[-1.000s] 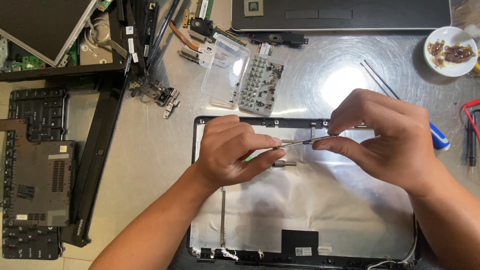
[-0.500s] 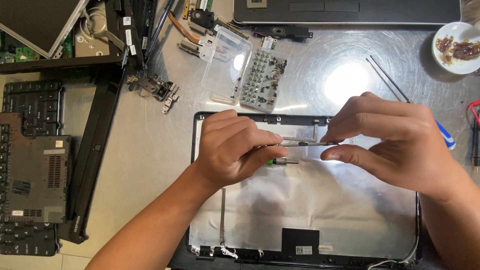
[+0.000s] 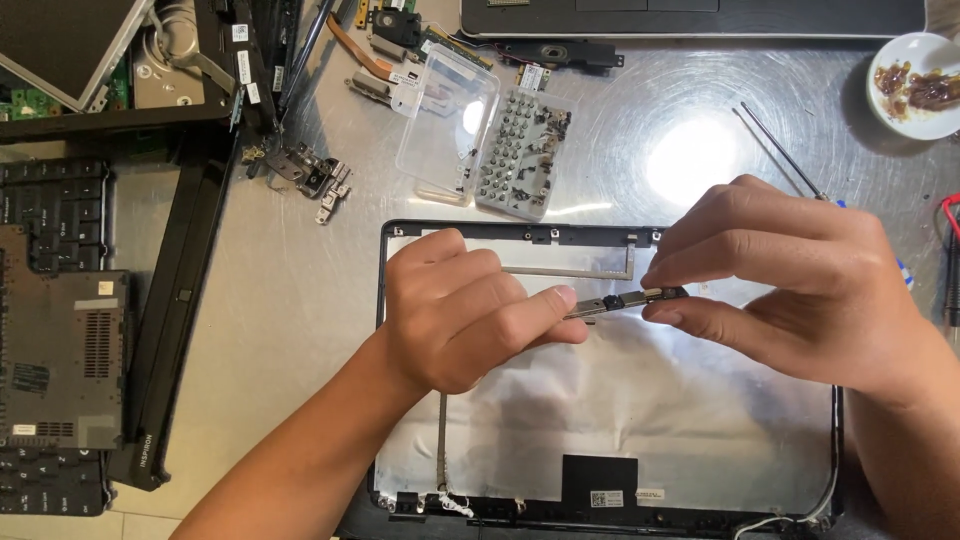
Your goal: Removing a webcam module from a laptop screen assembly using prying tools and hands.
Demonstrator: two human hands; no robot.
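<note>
Laptop lid shell (image 3: 610, 440), black-rimmed and lined with crinkled silver foil, lies flat on the steel desk (image 3: 300, 300) and fills the lower middle of the view. Above its upper half both hands hold a small, narrow camera module strip (image 3: 625, 301), dark with a metal end. The left hand (image 3: 465, 315) pinches its left end between thumb and forefinger; the right hand (image 3: 790, 285) pinches the right end, fingers closed narrowly on it. The strip looks very light, stiff but thin, and probably fragile, so the edges and ends are the safest places to grip, away from any lens or contacts.

To the left lies a dark laptop base (image 3: 60, 340) with keyboard rows showing, bearing small pale rectangular stickers. A clear plastic screw box (image 3: 485, 135) stands open behind the lid shell, its tray full of tiny screws. At the shell's lower edge sit two small white rectangular labels (image 3: 625, 497) beside a black square patch. A white dish (image 3: 920, 85) with brown residue occupies the far right corner.
</note>
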